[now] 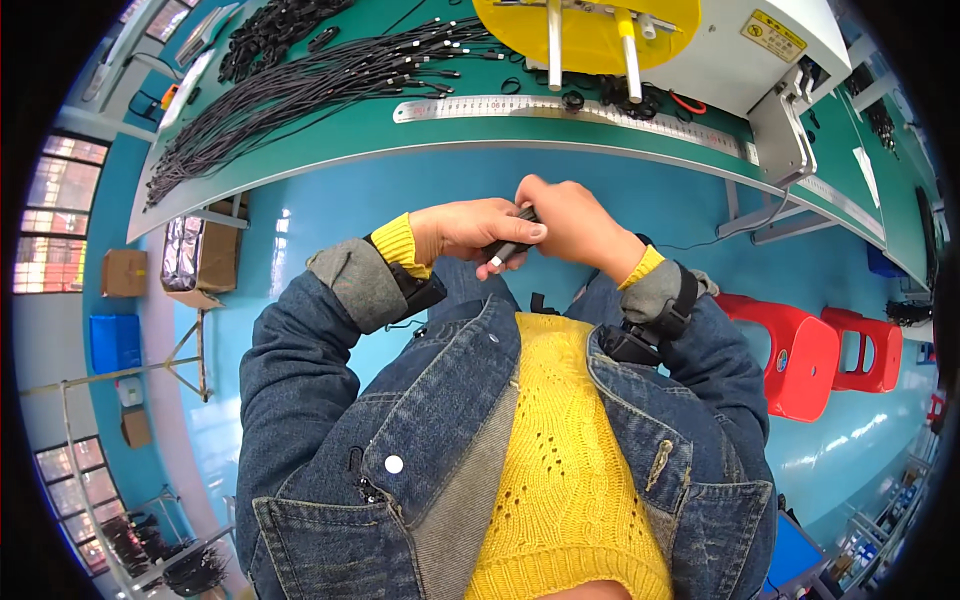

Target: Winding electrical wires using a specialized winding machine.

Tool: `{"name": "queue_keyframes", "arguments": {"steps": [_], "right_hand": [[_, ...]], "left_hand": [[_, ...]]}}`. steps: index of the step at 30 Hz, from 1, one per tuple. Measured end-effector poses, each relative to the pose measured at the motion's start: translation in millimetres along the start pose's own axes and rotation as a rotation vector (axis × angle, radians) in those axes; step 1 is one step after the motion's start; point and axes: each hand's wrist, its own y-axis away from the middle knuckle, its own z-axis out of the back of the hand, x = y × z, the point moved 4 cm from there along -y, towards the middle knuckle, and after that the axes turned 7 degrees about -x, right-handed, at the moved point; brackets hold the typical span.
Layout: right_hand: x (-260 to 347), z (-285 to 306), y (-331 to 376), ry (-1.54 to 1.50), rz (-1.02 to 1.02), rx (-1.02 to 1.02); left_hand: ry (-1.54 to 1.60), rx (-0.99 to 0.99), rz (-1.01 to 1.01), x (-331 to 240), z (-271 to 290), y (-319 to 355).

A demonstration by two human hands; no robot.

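Observation:
In front of my body, just off the table's near edge, my two hands meet at a small black cable bundle [510, 243] with a white tip. My left hand [462, 226] is closed round it, the thumb lying across the top. My right hand [580, 226] is curled against the bundle's upper end, its fingertips mostly hidden. How the cable is folded between my fingers cannot be made out. On the table at the far left, many straight black cables [290, 95] with pale connectors lie in a fanned heap.
The green table [330, 135] carries a steel ruler [480, 108], a white machine [715, 60] with a yellow disc [590, 35] and metal posts, black coils [275, 35], and red-handled pliers [688, 103]. Red stools [800, 360] stand at right; cardboard boxes [205, 255] are at left.

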Motion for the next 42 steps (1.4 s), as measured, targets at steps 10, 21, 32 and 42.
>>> {"name": "queue_keyframes", "arguments": {"steps": [10, 21, 32, 42], "right_hand": [[14.5, -46.5, -41.0, -0.533, -0.287, 0.154], [39.6, -92.3, -68.6, -0.289, -0.114, 0.125], [-75.5, 11.4, -78.3, 0.157, -0.142, -0.521], [-120.5, -6.2, -92.4, 0.467, -0.315, -0.5]], "left_hand": [[0.261, -0.156, -0.156, 30.2, 20.8, 37.2], [0.395, -0.232, -0.176, 85.1, 57.1, 46.2], [0.639, -0.369, -0.473, 45.5, 65.3, 45.6], [0.625, -0.268, -0.46, 19.6, 41.6, 15.9]]}}
